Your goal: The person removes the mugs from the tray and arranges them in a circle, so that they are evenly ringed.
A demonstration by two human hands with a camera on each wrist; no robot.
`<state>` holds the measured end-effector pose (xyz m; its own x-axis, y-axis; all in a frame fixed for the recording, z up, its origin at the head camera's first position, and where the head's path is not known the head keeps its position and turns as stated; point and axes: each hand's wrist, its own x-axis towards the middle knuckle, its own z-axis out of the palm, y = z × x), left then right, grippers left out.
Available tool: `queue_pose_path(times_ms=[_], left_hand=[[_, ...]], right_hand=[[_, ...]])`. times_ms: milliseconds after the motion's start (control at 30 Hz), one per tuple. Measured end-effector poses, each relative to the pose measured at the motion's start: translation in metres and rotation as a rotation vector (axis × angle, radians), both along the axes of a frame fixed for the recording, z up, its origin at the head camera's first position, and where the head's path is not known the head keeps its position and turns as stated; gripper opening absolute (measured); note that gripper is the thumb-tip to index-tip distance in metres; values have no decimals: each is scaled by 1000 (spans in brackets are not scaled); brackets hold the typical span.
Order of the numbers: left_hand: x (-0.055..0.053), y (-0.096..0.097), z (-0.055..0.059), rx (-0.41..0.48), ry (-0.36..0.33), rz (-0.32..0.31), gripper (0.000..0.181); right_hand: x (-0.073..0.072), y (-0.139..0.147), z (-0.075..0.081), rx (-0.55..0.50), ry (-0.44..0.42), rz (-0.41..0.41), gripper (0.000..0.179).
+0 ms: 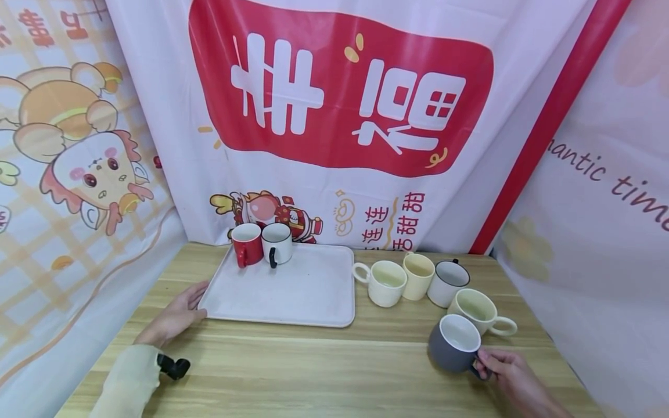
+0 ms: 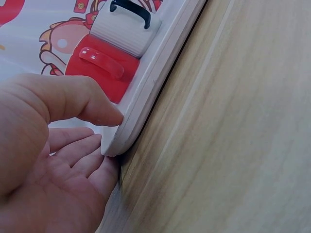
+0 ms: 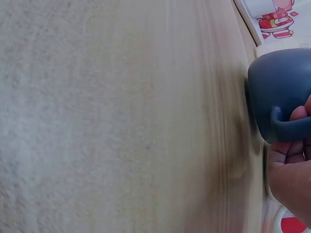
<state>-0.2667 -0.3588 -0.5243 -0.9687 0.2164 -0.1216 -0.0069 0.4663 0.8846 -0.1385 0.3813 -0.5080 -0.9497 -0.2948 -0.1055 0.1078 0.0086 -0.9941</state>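
My right hand (image 1: 509,371) grips the handle of a dark grey mug (image 1: 450,351) with a white inside, at the right of the table. In the right wrist view, the fingers curl through the handle of that mug (image 3: 279,82). At the near left corner of a white rectangular tray (image 1: 308,296), my left hand (image 1: 175,316) holds the rim. The left wrist view has the thumb (image 2: 104,109) bent onto the rim and the fingers by the corner's outer side. A red mug (image 1: 247,247) and a white mug (image 1: 277,245) with a black handle stand side by side at the tray's back left.
Right of the tray stand a cream mug (image 1: 387,284), a pale yellow mug (image 1: 418,276), a white mug (image 1: 446,284) with a dark rim, and another cream mug (image 1: 475,307) just behind the grey one. A printed cloth (image 1: 340,87) hangs behind the wooden table (image 1: 313,371).
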Motion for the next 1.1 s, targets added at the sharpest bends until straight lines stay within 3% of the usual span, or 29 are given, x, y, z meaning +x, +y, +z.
queue_pose_path(times_ms=[333,833,933,1100], left_hand=[[1,2,1,26,-5,-3,83],[1,1,-2,21,-9,0,83],[1,1,-2,23,-8,0,83],[3,1,0,26,-4,-1,83]], right_hand=[[3,-3,-8,-79,-1,-37,41],[5,-1,-10,-73,1,-77,38],[6,-3,-7,35,85,-156,33],[5,1,6,422,298,-316,31]])
